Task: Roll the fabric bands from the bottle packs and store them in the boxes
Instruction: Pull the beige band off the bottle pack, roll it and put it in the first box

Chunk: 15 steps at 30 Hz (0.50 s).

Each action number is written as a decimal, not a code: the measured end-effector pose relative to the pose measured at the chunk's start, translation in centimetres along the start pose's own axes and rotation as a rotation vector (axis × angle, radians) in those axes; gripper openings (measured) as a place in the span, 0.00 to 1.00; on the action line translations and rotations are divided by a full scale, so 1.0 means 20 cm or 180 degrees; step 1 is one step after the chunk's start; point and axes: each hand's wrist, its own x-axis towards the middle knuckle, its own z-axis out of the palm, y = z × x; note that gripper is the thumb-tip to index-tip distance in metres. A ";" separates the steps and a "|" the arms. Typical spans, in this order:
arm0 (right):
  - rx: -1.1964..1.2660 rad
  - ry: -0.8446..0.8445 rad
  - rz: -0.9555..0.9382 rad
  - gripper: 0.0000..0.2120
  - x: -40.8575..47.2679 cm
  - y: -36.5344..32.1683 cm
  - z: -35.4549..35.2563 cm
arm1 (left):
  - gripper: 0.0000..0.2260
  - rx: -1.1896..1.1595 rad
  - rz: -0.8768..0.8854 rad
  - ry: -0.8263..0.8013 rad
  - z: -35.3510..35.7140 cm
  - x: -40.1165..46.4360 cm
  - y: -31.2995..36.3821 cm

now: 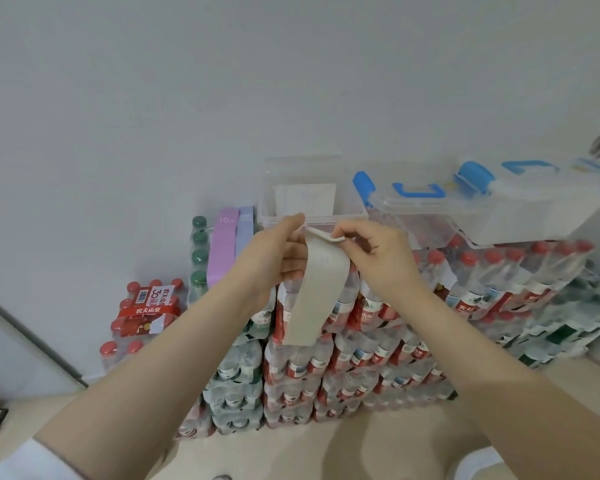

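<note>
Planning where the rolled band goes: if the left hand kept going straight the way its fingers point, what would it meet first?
Probably the open clear box just beyond the left hand, which holds the beige band; depth is uncertain.

- The pale floor (388, 441) carries a stack of shrink-wrapped bottle packs (347, 362) against the white wall.
- Left of the stack, a smaller red-capped pack (142, 317) stands on the floor.
- On the stack's top rest clear storage boxes (305, 206) with blue latches.
- Purple fabric bands (227, 244) lie draped over the stack's left end.
</note>
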 end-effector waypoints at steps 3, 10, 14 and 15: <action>-0.0421 0.0060 -0.0505 0.08 0.00 0.04 0.01 | 0.11 0.0194 0.0047 -0.0041 0.00 0.01 -0.01; 0.0623 -0.0204 0.0426 0.11 0.01 -0.01 0.03 | 0.06 0.0455 0.0495 0.0190 -0.03 0.04 -0.01; 0.0785 -0.0163 0.0711 0.10 0.05 -0.04 0.05 | 0.04 0.0526 0.0752 0.0171 -0.04 0.04 -0.01; 0.0779 -0.0157 0.0697 0.10 0.05 -0.03 0.05 | 0.03 0.0576 0.0813 0.0166 -0.04 0.04 -0.01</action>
